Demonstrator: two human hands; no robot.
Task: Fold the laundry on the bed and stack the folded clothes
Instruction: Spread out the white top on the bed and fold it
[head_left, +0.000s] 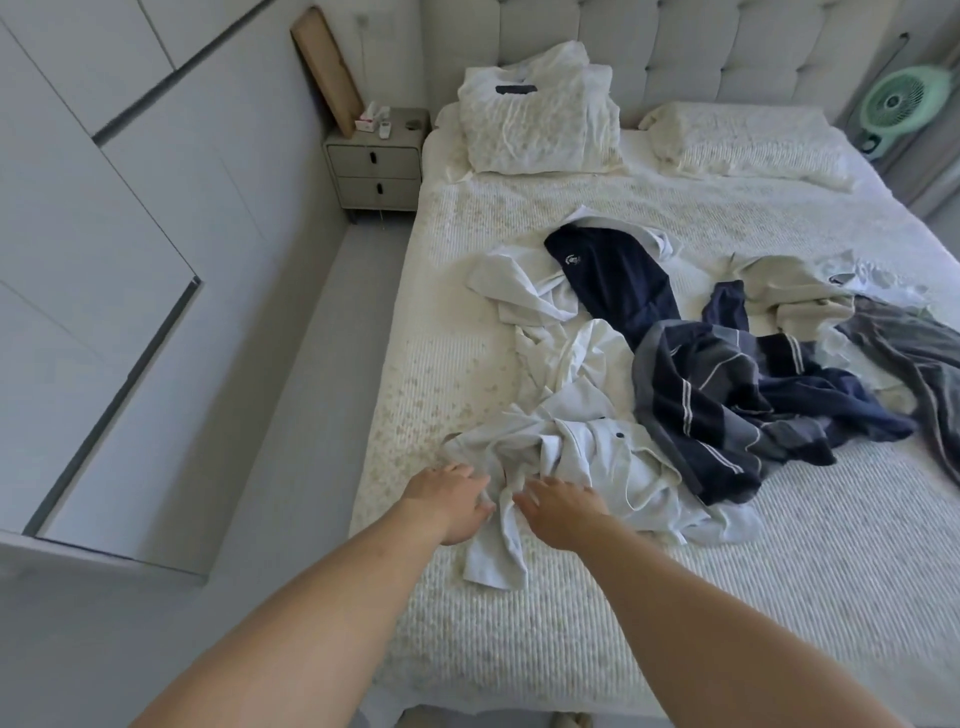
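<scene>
- Both bare arms are reaching out over the bed toward a crumpled white shirt at its near left edge.
- The left hand is gripping a fold of the shirt; the right hand is lying on it just beside, fingers spread.
- A striped navy garment is lying right of the shirt, touching it.
- A navy top is lying farther back over more white clothes.
- A beige garment and a grey one are lying at the right.
- Two pillows are resting at the headboard.
- A nightstand is standing left of the bed, a green fan at the far right.
</scene>
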